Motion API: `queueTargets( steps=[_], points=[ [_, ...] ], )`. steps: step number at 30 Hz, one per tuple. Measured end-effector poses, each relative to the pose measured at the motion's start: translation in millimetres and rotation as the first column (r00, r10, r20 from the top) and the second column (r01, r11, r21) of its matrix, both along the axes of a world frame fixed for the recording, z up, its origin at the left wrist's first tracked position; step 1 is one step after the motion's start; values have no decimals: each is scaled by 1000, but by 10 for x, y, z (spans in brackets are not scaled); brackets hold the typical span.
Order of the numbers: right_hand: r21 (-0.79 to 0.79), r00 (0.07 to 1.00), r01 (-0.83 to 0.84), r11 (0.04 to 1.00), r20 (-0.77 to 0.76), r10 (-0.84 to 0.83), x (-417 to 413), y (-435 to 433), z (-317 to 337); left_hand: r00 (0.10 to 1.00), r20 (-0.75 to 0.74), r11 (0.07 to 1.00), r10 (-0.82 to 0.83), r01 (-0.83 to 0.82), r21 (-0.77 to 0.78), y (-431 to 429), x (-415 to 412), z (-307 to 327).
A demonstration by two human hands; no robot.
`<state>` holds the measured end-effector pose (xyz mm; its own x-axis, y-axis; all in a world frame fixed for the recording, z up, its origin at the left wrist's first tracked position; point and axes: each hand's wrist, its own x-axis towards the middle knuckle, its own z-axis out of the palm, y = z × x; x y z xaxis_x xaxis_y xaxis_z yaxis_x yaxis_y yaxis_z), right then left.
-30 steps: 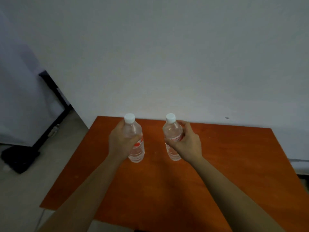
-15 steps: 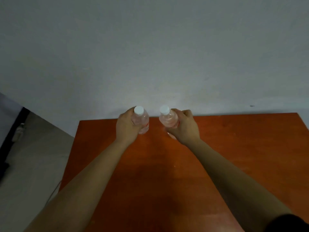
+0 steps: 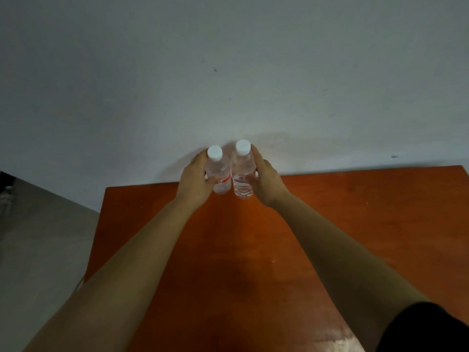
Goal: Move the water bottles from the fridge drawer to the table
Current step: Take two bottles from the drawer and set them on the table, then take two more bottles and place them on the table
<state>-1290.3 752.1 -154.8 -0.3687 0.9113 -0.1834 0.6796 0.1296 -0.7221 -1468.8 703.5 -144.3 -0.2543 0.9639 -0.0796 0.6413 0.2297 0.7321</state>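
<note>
Two clear water bottles with white caps stand upright side by side at the far edge of the orange-brown table [image 3: 355, 224], close to the wall. My left hand [image 3: 196, 180] grips the left bottle [image 3: 220, 174], which has a red and white label. My right hand [image 3: 265, 181] grips the right bottle [image 3: 243, 174] from its right side. The two bottles almost touch each other. Their bases seem to rest on the tabletop, though I cannot be sure. The fridge drawer is out of view.
A plain pale wall [image 3: 253, 72] rises directly behind the table's far edge. Grey floor [image 3: 43, 237] lies to the left of the table. A dark object [image 3: 5, 179] sits at the far left edge.
Both hands have carried the bottles forward to the table's far edge and brought them close together. The camera has tilted and moved nearer the wall.
</note>
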Motion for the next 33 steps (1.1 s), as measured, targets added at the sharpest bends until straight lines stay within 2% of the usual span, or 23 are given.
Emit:
queueTargets(
  steps=[3, 5, 8, 10, 13, 15, 18, 21, 23, 25, 28, 31, 33],
  points=[
    [39, 995, -39, 998, 94, 35, -41, -13, 18, 999, 0, 999, -42, 42, -29, -9, -22, 22],
    [83, 988, -7, 997, 154, -6, -51, -44, 83, 1000, -19, 999, -22, 21, -26, -27, 37, 93],
    [76, 984, 90, 993, 150, -101, 9, -76, 225, 998, -40, 999, 45, -46, -15, -76, 106, 249],
    [49, 985, 100, 994, 138, -106, 83, -90, 340, 996, -85, 1000, 5, -5, -8, -122, 102, 376],
    [96, 992, 61, 994, 105, -71, 214, -154, 598, 968, -224, 993, -110, 118, 20, -244, 91, 675],
    [195, 994, 45, 980, 88, -63, 311, -226, 858, 915, -385, 987, -120, 153, 57, -354, 91, 911],
    [480, 992, 36, 877, 88, -89, 500, -352, 1341, 817, -576, 971, -2, 140, 195, -519, 112, 1320],
    [758, 983, 67, 649, 61, -173, 767, -520, 1844, 795, -597, 915, 109, 155, 374, -603, 252, 1778],
    [849, 970, 90, 520, 45, -240, 994, -630, 2109, 798, -584, 871, 147, 176, 459, -565, 459, 2042],
    [897, 945, 91, 432, 60, -323, 1320, -777, 2304, 799, -583, 836, 148, 213, 506, -508, 787, 2232],
    [912, 873, 72, 405, 138, -468, 1985, -1088, 2404, 819, -566, 801, 99, 272, 534, -486, 1448, 2343],
    [884, 757, 92, 458, 237, -609, 2789, -1557, 2376, 836, -549, 793, -22, 349, 499, -652, 2264, 2329],
    [863, 672, 136, 486, 280, -686, 3374, -1943, 2392, 809, -577, 762, -110, 441, 474, -849, 2871, 2360]
  ],
)
